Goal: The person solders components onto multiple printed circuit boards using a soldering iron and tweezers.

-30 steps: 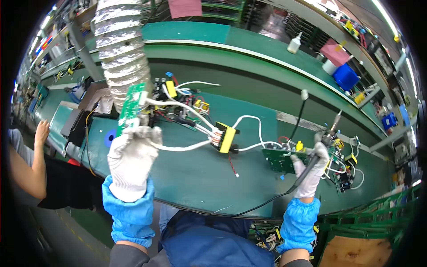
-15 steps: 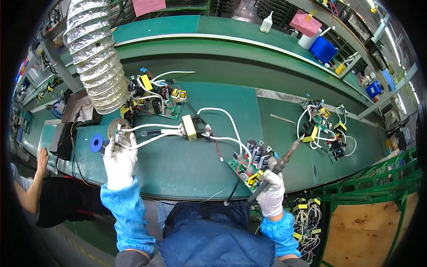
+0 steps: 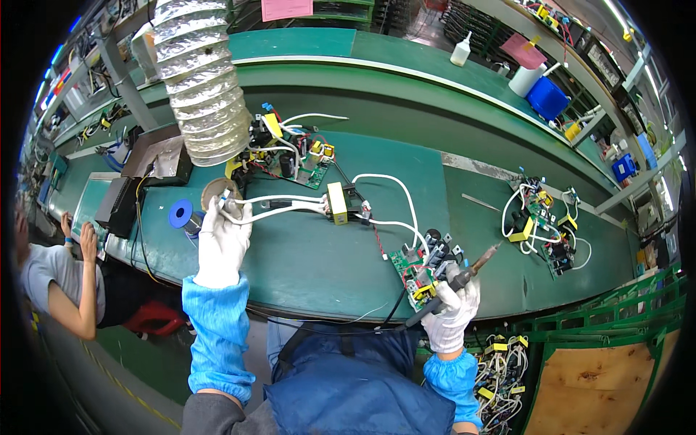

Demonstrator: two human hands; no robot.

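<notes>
My left hand [image 3: 223, 243], in a white glove, is closed on the ends of the white wires [image 3: 284, 199] in front of a round brown dish [image 3: 215, 190]. Its fingers partly cover the wire ends. Those wires run right to a yellow-wrapped transformer [image 3: 338, 203], from which more white wires lead to a green circuit board [image 3: 407, 270] crowded with black capacitors. Beside that board, my right hand [image 3: 453, 312], also gloved, grips a soldering iron [image 3: 464, 278], its tip pointing up and to the right. A blue spool of solder wire [image 3: 181, 214] stands left of my left hand.
A silver flexible duct [image 3: 206, 87] hangs above the dish. More wired boards lie at the back [image 3: 290, 156] and at right [image 3: 540, 221]. Dark metal boxes [image 3: 156, 156] stand at left, near a seated co-worker's arm [image 3: 76, 301]. A crate [image 3: 609, 377] is at lower right.
The whole view has shifted, so the bench things sit further right in the picture. More of the co-worker shows at left. Both my hands keep their hold.
</notes>
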